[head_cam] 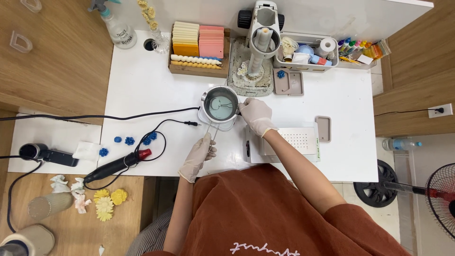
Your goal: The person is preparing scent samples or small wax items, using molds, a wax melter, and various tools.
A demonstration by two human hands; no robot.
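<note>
spray bottle (117, 27) | table's far-left corner | clear, white label, dark print

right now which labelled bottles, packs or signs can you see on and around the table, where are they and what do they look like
Spray bottle: far left corner of the white table, clear body with a printed label, pale trigger head.
Water bottle: on the floor to the right, lying on its side, clear with a blue cap and a pale label.
Small bottles: far right edge, a row with coloured caps.
No screens or signs show.
</note>
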